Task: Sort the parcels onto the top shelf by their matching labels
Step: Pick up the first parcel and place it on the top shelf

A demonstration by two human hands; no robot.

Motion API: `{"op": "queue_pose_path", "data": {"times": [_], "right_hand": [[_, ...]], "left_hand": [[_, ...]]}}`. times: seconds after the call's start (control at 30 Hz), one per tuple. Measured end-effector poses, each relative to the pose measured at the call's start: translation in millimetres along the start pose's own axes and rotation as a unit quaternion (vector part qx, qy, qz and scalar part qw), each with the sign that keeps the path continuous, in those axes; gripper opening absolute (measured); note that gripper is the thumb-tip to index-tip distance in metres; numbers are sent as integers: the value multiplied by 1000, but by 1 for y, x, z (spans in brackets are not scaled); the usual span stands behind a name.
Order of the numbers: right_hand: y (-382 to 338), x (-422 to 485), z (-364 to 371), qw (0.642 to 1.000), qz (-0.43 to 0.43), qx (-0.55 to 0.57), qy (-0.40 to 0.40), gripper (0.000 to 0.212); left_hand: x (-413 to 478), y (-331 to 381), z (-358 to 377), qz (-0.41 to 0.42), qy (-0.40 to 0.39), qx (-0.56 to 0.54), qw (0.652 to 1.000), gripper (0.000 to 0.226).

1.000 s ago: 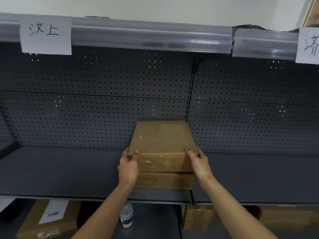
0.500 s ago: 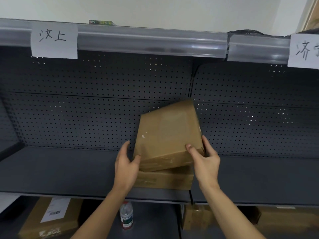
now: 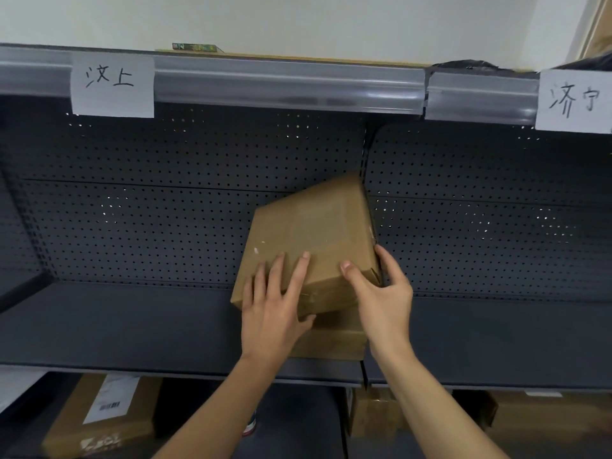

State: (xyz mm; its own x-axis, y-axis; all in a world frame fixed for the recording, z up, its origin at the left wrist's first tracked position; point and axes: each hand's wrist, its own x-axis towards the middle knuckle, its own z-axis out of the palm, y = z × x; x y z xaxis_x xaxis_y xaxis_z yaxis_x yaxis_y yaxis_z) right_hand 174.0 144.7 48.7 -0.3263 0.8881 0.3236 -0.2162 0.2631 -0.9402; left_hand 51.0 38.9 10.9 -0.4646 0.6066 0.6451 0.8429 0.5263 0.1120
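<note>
A brown cardboard parcel (image 3: 311, 233) is tilted up steeply, its far edge raised against the perforated back panel, above a second flat brown parcel (image 3: 334, 339) lying on the dark middle shelf (image 3: 116, 326). My left hand (image 3: 275, 306) lies flat on the tilted parcel's face, fingers spread, thumb under its near edge. My right hand (image 3: 381, 296) grips its right near corner. Two white handwritten labels hang on the top shelf's rail: a left label (image 3: 112, 84) and a right label (image 3: 574, 101).
A vertical upright (image 3: 366, 160) divides the shelf bays just behind the parcel. Below the middle shelf lie more cardboard boxes (image 3: 99, 422), one with a barcode sticker, and a small bottle (image 3: 250, 425). A dark bag (image 3: 463, 65) and a thin flat item (image 3: 195, 47) rest on top.
The upper parcel lay flat on the lower one; both hands have lifted and tipped it upward. My left hand has shifted from the parcel's left corner onto its face.
</note>
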Motion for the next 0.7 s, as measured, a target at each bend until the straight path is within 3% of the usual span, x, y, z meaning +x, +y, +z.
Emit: {"op": "queue_pose_path", "data": {"times": [0.27, 0.4, 0.47, 0.57, 0.7], "right_hand": [[-6, -7, 1, 999, -3, -7, -41, 79], [-12, -5, -6, 995, -27, -1, -92, 80], [-11, -3, -10, 996, -9, 19, -88, 82], [-3, 0, -13, 995, 39, 42, -87, 82], [17, -1, -12, 989, 93, 6, -118, 91]], "left_hand": [[-4, -7, -2, 2, 22, 6, 1000, 107], [-2, -15, -7, -79, 38, -124, 988, 114], [-2, -18, -12, -132, 49, -242, 960, 116], [-6, -17, -21, -208, 73, -401, 889, 117], [-14, -12, -22, -254, 104, -517, 811, 108]]}}
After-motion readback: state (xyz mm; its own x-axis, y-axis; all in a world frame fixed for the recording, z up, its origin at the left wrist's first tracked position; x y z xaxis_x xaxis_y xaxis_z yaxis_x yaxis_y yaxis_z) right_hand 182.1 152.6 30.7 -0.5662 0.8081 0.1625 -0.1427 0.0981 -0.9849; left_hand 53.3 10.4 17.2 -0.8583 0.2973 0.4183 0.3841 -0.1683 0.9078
